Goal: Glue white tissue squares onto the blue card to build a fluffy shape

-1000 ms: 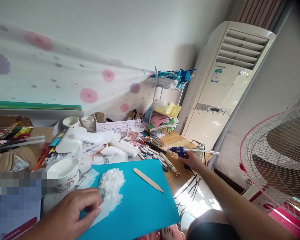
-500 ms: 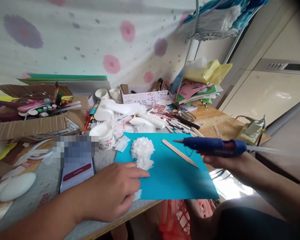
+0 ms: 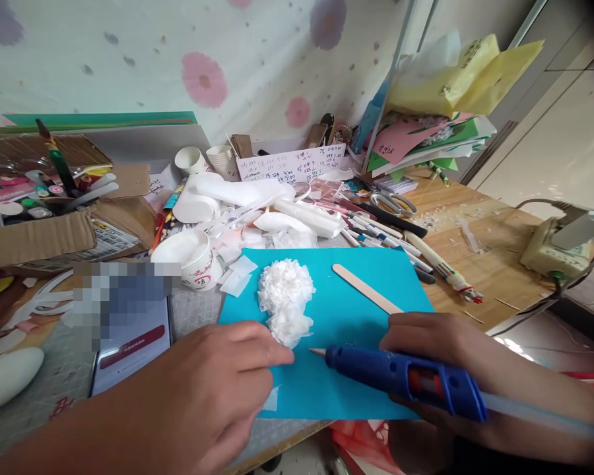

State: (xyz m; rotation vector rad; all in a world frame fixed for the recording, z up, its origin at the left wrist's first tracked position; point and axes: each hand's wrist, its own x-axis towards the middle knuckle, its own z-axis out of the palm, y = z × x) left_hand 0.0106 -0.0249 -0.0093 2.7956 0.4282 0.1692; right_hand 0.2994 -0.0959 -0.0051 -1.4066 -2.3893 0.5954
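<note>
My right hand [image 3: 440, 349] grips a blue glue gun [image 3: 406, 379] low over the blue card sheet [image 3: 336, 389]. Its nozzle points left, close to the lower edge of a white tissue paper flower [image 3: 286, 300] lying on the sheet. My left hand [image 3: 212, 396] rests on the sheet's left edge, its forefinger stretched toward the flower's lower part and touching or nearly touching it. A wooden craft stick [image 3: 363, 288] lies on the sheet beyond the right hand.
A phone [image 3: 133, 343] lies left of the sheet, with a white paper cup [image 3: 193, 257] behind it. Pens, scissors [image 3: 389, 201], paper scraps and a cardboard box [image 3: 39, 224] crowd the back. A power strip [image 3: 554, 251] sits at the right of the wooden desk [image 3: 475, 264].
My right hand has brought the glue gun from the desk's right side down over the blue sheet, nozzle near the flower. The view has tilted down. The left hand stays by the flower.
</note>
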